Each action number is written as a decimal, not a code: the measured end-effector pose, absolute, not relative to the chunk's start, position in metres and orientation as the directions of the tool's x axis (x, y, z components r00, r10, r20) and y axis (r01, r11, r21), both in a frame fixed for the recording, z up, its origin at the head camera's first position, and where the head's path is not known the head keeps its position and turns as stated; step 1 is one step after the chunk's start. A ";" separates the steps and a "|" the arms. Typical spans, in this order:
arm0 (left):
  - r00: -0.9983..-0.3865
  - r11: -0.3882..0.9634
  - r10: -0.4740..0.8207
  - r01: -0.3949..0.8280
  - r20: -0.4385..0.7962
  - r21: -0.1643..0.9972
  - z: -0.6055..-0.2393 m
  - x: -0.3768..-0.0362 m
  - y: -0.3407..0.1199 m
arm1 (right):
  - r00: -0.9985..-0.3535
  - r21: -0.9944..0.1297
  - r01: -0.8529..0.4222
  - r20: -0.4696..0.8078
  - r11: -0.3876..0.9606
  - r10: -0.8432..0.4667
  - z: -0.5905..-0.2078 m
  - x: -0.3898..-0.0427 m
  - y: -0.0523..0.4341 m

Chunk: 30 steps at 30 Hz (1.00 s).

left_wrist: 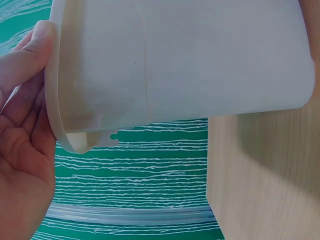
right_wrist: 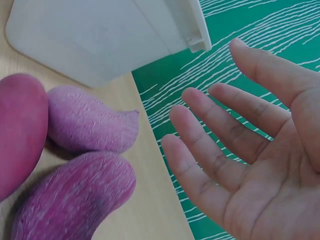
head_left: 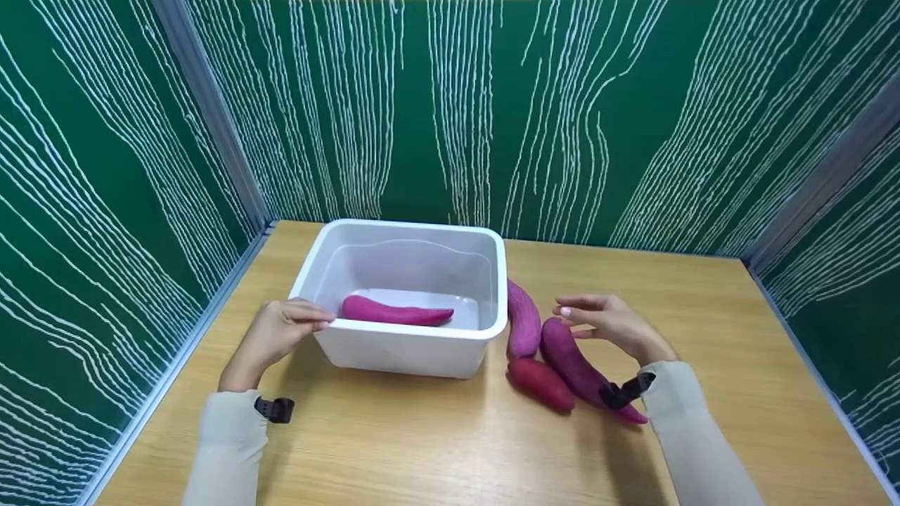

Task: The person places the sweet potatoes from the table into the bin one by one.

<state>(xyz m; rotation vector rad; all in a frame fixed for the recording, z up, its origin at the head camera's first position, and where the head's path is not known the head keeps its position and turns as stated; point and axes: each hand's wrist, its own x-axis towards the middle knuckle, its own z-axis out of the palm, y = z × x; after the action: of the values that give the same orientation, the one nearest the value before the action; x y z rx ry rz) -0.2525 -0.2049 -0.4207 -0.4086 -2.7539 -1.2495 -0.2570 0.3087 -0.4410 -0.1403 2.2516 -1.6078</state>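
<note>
A white plastic bin (head_left: 415,348) stands in the middle of the wooden table, with one magenta sweet potato (head_left: 394,313) lying inside. My left hand (head_left: 316,322) holds the bin's near-left rim, thumb on top; in the left wrist view the thumb (left_wrist: 30,55) presses the rim of the bin (left_wrist: 200,60). Right of the bin lie a pale purple sweet potato (head_left: 524,320), a dark purple one (head_left: 576,365) and a red one (head_left: 540,383). My right hand (head_left: 583,316) hovers open just above the dark purple one (right_wrist: 75,200), fingers (right_wrist: 215,135) spread and holding nothing.
Green panels with white streaks wall the table (head_left: 436,443) on the left, back and right. Bare wood lies in front of the bin and at the far right. The bin's corner (right_wrist: 100,35) is close to the pale purple sweet potato (right_wrist: 87,120) and the red one (right_wrist: 17,130).
</note>
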 end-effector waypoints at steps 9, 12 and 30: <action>-0.963 0.631 0.205 0.267 0.176 0.728 -0.420 -0.253 -0.203 | -0.927 -0.914 0.173 -0.277 0.366 -0.254 -0.457 -0.246 0.324; -0.962 0.633 0.209 0.272 0.178 0.725 -0.420 -0.253 -0.203 | -0.926 -0.911 0.180 -0.284 0.370 -0.250 -0.463 -0.244 0.328; -0.979 0.637 0.177 0.194 0.104 0.746 -0.420 -0.253 -0.206 | -0.931 -0.902 0.248 -0.323 0.354 -0.171 -0.489 -0.236 0.337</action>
<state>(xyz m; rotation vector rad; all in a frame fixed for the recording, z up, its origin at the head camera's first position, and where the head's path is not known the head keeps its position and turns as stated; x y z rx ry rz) -0.2525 -0.2063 -0.4204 -0.3202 -2.8233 -1.2896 -0.2358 0.3370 -0.4894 0.0675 2.2605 -1.6004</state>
